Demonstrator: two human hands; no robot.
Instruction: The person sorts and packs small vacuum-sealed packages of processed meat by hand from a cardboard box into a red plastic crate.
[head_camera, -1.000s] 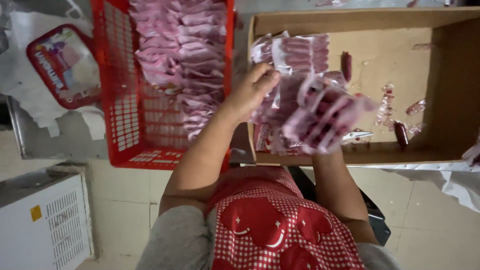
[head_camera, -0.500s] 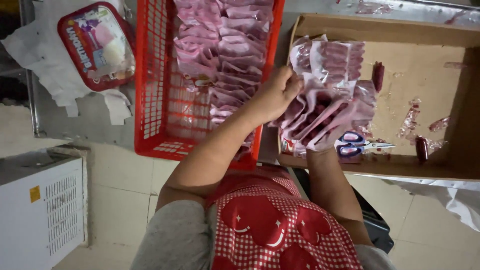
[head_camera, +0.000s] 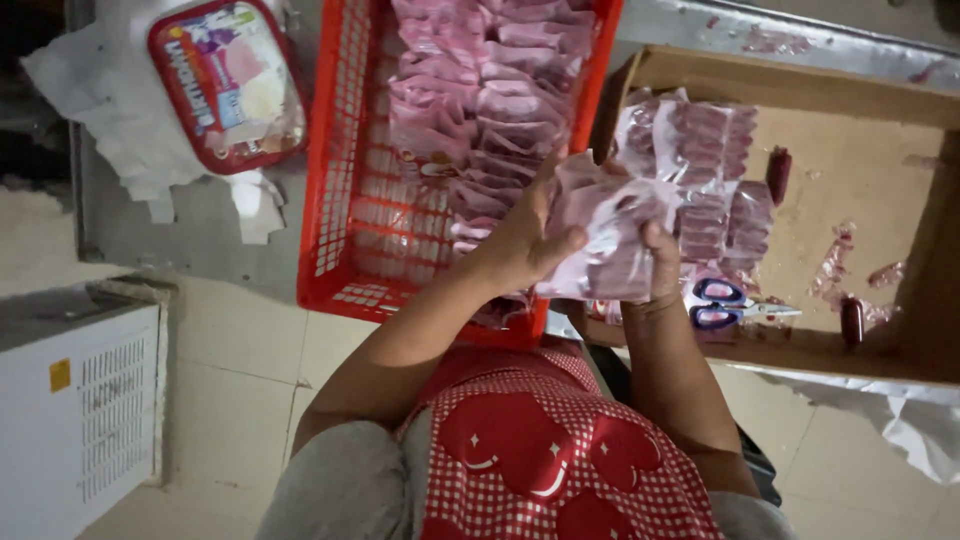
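From the head camera I see my left hand (head_camera: 530, 235) and right hand (head_camera: 655, 262) close together, both clamped on one bundle of pink packets (head_camera: 610, 240). I hold it above the near edge of the cardboard box (head_camera: 860, 170), just beside the red basket (head_camera: 345, 200). Scissors (head_camera: 725, 303) lie in the box under the bundle.
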